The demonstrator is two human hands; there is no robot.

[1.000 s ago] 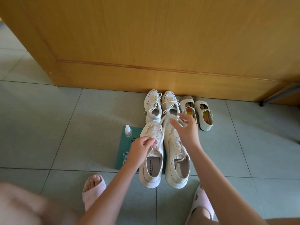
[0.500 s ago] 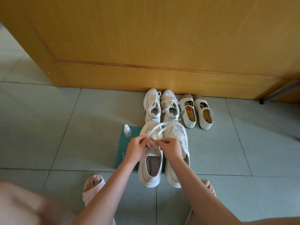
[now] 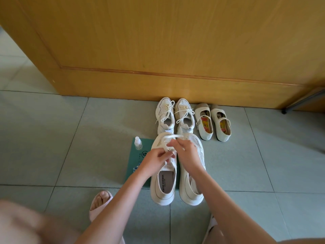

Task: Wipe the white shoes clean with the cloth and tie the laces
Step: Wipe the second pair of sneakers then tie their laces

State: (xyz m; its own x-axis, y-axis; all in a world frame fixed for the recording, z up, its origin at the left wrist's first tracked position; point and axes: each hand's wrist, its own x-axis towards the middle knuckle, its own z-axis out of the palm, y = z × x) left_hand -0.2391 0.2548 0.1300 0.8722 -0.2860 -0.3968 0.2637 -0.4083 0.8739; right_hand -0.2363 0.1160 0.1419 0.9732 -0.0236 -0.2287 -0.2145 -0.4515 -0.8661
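On the grey tiled floor [image 3: 70,138], the flat white lace [image 3: 173,136] of the near white mesh trainer [image 3: 163,189] is pinched by the left hand [image 3: 156,160] and the right hand [image 3: 186,154], now brought together; knotting seems begun.

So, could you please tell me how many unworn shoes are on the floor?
6. Two big white sneakers lie on the green mat, under the left hand and right hand; two smaller laced sneakers stand beyond them by the door; two strap flats sit right of those.
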